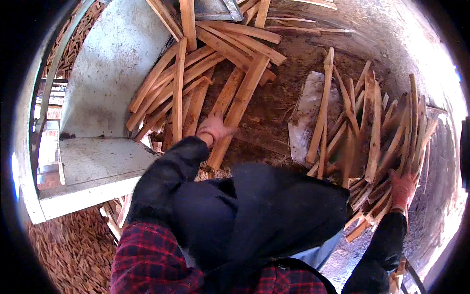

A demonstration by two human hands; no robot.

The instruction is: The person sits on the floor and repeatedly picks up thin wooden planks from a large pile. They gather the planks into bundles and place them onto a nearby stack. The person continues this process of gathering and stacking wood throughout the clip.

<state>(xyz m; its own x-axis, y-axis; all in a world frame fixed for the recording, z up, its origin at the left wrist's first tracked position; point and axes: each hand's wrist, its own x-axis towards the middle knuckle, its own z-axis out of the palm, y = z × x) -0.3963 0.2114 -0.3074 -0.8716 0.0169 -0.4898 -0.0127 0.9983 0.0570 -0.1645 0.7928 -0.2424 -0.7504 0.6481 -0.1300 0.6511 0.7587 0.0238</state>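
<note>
My left hand (215, 128) is closed over a long flat wooden plank (242, 105), with its fingers across the plank's face; motion smears the fingertips slightly. A second plank (227, 93) lies close beside it, touching or nearly touching my hand. Away to the right, my right hand (403, 188) is wrapped round a bunch of thin, rough wooden strips (411, 132) that stand up and fan out. Part of the strips inside my fist is hidden. More loose strips (374, 132) lean in a tangled heap next to that hand.
A pile of planks (166, 85) lies against a pale metal machine (110, 73) at left. A white sheet (303, 122) lies on the dirt floor (274, 105). Small wood blocks (68, 250) cover the ground at lower left. A rough wall (421, 59) bounds the right.
</note>
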